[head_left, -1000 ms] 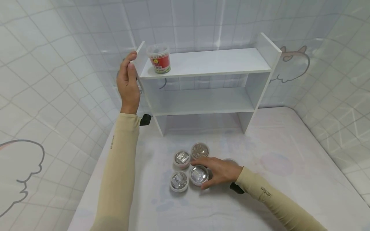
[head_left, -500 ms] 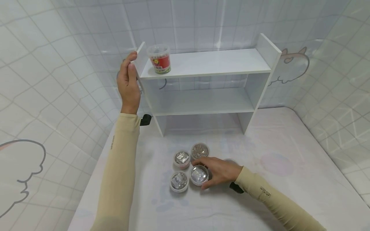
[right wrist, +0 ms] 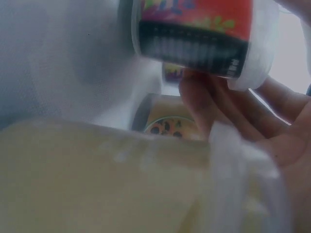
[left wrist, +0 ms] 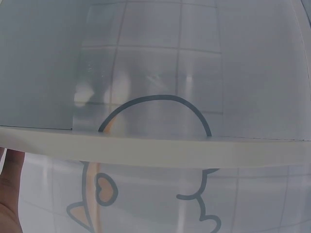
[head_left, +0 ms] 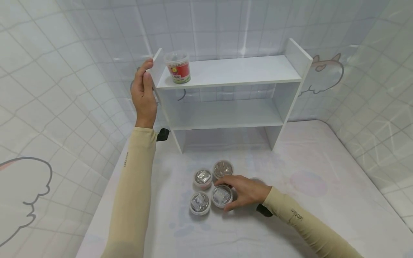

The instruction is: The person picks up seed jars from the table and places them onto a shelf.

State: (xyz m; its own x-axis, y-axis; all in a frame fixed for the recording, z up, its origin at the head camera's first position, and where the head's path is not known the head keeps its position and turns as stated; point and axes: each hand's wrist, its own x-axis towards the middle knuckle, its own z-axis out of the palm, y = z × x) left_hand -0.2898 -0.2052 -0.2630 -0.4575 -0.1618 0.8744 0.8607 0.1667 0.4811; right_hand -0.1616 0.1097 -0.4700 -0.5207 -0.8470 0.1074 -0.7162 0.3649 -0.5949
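In the head view my left hand point(head_left: 144, 94) lies along the outside of the left side panel point(head_left: 158, 68) of a white shelf unit, fingers pointing up and fairly straight. Only part of this hand shows at the edge of the left wrist view. Down on the table my right hand point(head_left: 246, 191) curls its thumb and fingers round a clear-lidded plastic tub point(head_left: 222, 196). The right wrist view shows that tub's red and black label point(right wrist: 194, 36), with fingers point(right wrist: 204, 99) against its side. Close by stand tubs at left point(head_left: 199, 203), upper left point(head_left: 203, 178) and behind point(head_left: 223, 168).
One open-looking tub point(head_left: 179, 68) with a red label stands at the left end of the top shelf point(head_left: 238, 68). Below it is a middle shelf point(head_left: 229, 111). Another tub point(head_left: 257, 180) shows partly behind my right hand. Tile-patterned sheeting surrounds the table point(head_left: 309, 215).
The view has tilted very slightly. Both hands, the tubs and the shelf unit otherwise stay where they were.
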